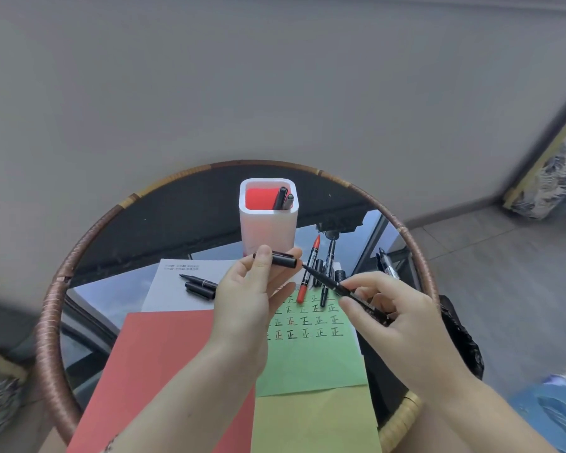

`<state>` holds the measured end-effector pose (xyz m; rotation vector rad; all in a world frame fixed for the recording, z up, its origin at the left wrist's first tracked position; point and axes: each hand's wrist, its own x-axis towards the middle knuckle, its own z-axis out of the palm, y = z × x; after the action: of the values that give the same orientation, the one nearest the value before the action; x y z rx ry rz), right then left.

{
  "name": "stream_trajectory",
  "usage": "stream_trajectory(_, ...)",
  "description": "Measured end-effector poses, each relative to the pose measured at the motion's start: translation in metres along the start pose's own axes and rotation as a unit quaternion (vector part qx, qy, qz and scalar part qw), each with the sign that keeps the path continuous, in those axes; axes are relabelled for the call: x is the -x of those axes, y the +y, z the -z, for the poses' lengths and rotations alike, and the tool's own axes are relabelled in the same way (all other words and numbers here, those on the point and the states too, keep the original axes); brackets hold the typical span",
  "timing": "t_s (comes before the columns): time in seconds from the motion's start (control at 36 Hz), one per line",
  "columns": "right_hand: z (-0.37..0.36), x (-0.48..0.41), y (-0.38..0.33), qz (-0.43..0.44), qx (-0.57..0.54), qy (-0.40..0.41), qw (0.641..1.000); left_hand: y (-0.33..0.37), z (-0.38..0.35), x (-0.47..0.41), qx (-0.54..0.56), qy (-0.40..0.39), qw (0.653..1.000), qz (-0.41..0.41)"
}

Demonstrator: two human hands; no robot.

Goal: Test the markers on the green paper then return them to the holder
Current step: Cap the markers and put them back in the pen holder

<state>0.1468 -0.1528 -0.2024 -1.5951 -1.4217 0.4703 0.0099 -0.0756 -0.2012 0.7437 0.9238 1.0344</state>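
My left hand (252, 289) pinches a black marker cap (279, 259) above the table. My right hand (389, 308) grips an uncapped black marker (332, 284) whose tip points at the cap's open end, a small gap apart. Below them lies the green paper (311, 358) with rows of written characters. A red marker (307, 273) and a black marker (328, 273) lie across its top edge, with loose caps beside them. The white holder (268, 223) with a red inside stands behind, with two markers (283, 198) in it.
An uncapped black marker and its cap (199, 286) lie on white paper (177, 282) at the left. Red paper (164, 371) and yellow-green paper (314, 423) lie near me. Another marker (388, 264) rests near the right rim of the round glass table (59, 282).
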Motion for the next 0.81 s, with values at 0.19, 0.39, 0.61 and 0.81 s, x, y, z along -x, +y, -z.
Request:
stream_trajectory(0.19,-0.003,-0.001,0.005,0.048,0.063,0.018,0.997,-0.011,-0.008,0.01,-0.06,-0.024,0.997,-0.035)
stream_trajectory(0.39,-0.002,-0.001,-0.004,0.092,0.078,0.067,0.991,-0.007,-0.014,0.017,-0.004,-0.082,0.994,-0.07)
stream_trajectory(0.61,0.008,-0.012,-0.023,-0.214,-0.277,-0.09,0.932,-0.002,-0.008,0.019,-0.048,-0.137,0.971,-0.189)
stream_trajectory(0.81,0.002,-0.017,-0.01,-0.293,-0.389,-0.202,0.849,-0.004,-0.01,0.018,-0.059,-0.127,0.969,-0.204)
